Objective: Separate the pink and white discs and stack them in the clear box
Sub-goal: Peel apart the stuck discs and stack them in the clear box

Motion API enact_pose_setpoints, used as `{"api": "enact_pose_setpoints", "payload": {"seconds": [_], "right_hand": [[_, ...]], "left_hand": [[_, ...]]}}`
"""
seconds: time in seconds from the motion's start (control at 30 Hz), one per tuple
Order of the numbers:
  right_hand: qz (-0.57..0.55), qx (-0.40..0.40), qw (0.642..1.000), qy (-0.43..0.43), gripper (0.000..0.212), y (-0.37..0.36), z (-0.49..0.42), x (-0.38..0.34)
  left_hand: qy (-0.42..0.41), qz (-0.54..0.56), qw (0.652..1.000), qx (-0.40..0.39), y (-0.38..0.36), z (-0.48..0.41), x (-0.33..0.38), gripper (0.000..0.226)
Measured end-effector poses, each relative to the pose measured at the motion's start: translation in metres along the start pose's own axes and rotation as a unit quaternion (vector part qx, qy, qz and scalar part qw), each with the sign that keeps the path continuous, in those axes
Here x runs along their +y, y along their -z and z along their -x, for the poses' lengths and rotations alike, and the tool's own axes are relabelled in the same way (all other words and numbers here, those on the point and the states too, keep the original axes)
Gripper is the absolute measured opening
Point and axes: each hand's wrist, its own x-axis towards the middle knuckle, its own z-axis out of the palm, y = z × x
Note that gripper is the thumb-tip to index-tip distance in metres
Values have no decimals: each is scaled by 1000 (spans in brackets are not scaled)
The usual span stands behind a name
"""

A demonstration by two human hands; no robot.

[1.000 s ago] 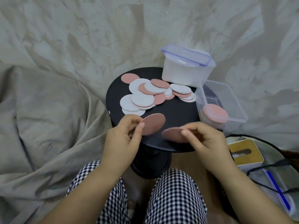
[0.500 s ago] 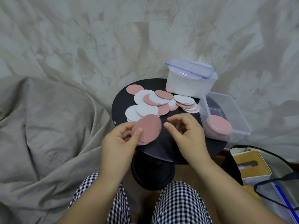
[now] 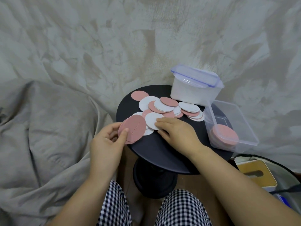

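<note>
My left hand [image 3: 105, 144] holds a small stack of pink discs [image 3: 134, 128] tilted up at the near left edge of the round black table [image 3: 159, 150]. My right hand [image 3: 177, 132] rests fingers-down on a white disc [image 3: 152, 119] at the near end of the loose pile of pink and white discs [image 3: 166, 106]; whether it grips that disc is unclear. The open clear box [image 3: 244, 128] stands at the table's right edge with a stack of pink discs [image 3: 225, 134] in its near corner.
A lidded white container [image 3: 195, 90] stands at the back of the table, behind the pile. A wooden tissue box [image 3: 255, 173] sits low on the right. Beige fabric covers the left side and the background. My checked trousers show at the bottom.
My right hand passed its pink disc onto the left hand's stack, then reached forward and came down on a white disc in the pile. The left hand stayed at the table's near left edge.
</note>
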Motion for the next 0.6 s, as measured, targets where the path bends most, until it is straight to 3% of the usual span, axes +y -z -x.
{"api": "enact_pose_setpoints", "payload": {"seconds": [0.1, 0.17, 0.37, 0.6], "right_hand": [[-28, 4, 999, -28, 26, 9, 16, 3], [-111, 38, 990, -78, 22, 20, 27, 4], [-412, 103, 874, -236, 22, 35, 46, 4], [-489, 115, 819, -278, 20, 32, 54, 2]], "left_hand": [[2, 8, 1000, -1, -3, -1, -2, 30], [-1, 16, 1000, -3, -6, -2, -2, 25], [26, 52, 996, -69, -31, 2, 5, 14], [58, 97, 970, -215, -61, 18, 14, 21]]}}
